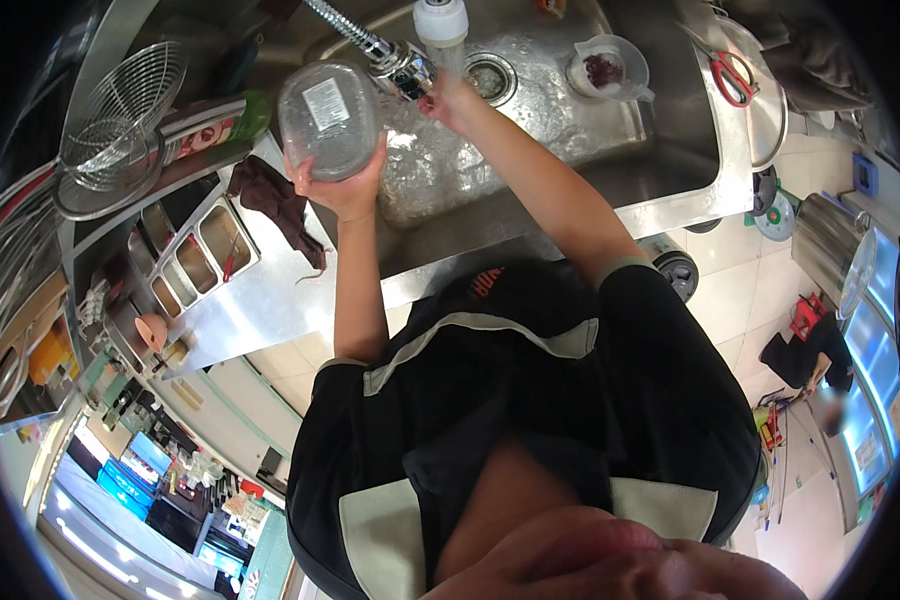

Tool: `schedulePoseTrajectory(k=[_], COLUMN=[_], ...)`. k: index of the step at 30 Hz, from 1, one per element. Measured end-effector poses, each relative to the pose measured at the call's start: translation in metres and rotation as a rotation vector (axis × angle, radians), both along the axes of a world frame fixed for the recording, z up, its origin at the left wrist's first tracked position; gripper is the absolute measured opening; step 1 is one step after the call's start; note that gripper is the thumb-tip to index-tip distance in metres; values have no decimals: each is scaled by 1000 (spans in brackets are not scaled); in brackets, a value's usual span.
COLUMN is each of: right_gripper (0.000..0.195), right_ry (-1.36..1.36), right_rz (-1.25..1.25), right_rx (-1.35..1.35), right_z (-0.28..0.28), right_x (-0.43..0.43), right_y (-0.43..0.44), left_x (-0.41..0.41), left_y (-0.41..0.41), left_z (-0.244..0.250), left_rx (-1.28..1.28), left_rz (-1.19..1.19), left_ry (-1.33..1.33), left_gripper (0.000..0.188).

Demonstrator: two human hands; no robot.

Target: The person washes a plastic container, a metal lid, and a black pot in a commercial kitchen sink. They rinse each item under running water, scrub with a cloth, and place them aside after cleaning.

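My left hand (341, 184) holds a clear plastic container (326, 142) by its lower end, above the left part of a stainless steel sink (412, 202). A white label is stuck on the container's upward face. My right hand (454, 103) has its fingers around the end of a chrome faucet head (403, 69) on a flexible metal hose (349, 28). Some of those fingers are hidden from view. Beside it, water runs from a white tap nozzle (441, 22). The sink drain (490, 79) lies just beyond my right hand.
A clear measuring jug (630, 67) with dark red contents stands in the sink. Red-handled scissors (733, 79) lie at right. Left are wire strainers (131, 112), a brown cloth (274, 199) and metal food pans (225, 232). Another person (817, 356) is in the background at right.
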State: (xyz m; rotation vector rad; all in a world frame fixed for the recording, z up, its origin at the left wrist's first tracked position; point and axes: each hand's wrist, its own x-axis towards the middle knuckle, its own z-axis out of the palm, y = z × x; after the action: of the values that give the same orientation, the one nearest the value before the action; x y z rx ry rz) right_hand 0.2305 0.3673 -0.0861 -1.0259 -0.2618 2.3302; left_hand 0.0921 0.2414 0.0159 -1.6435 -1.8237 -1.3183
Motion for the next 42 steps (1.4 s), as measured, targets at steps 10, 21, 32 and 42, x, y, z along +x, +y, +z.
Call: schedulePoseTrajectory(k=[10, 21, 32, 42], right_gripper=[31, 57, 61, 48], right_ry=[130, -1368, -1204, -1080], right_rz=[-179, 104, 678, 553], right_rx=[-28, 1677, 1866, 2213], right_z=[65, 109, 118, 86], right_x=[8, 95, 47, 55], right_y=[17, -61, -34, -9], left_x=[-9, 44, 39, -5], left_y=[-12, 1, -20, 28], left_z=[-5, -83, -114, -35], left_rx=[-90, -433, -1047, -805], left_rz=[374, 258, 127, -26], left_ry=[-1456, -2486, -2359, -1253], left_gripper=[77, 69, 72, 40])
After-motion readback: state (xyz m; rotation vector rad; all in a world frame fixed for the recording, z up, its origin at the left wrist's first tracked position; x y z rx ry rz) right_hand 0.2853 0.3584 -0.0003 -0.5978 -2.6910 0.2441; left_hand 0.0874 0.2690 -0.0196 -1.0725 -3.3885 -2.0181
